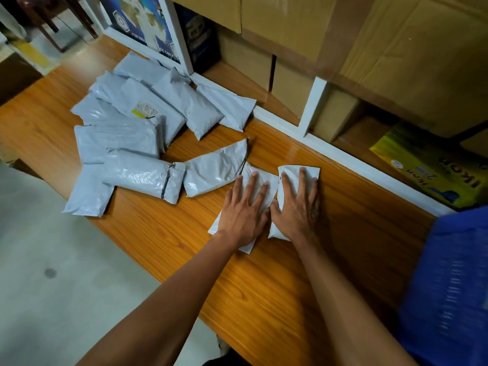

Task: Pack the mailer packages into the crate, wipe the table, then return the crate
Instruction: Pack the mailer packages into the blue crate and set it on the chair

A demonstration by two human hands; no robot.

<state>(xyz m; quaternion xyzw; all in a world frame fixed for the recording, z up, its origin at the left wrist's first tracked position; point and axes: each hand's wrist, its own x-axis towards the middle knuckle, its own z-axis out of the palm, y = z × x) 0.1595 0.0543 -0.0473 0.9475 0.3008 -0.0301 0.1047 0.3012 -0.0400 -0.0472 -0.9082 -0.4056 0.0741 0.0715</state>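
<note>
Bare tabletop (pixel 264 281) stretches from both hands back toward the person, and its near edge drops to the floor on the left hand's (pixel 244 211) side. Beyond the fingertips a white shelf rail (pixel 343 157) closes off the far side, with cardboard boxes (pixel 396 54) stacked behind it. The blue crate (pixel 449 286) stands out past the right hand (pixel 298 207), near that arm. Each hand lies flat with its fingers spread: the left presses one small white mailer (pixel 260 182), the right presses a second mailer (pixel 293 171) just beside it. The pile of grey mailer packages (pixel 137 133) spreads to the left of the left hand and beyond it, its nearest package touching the left-hand mailer.
</note>
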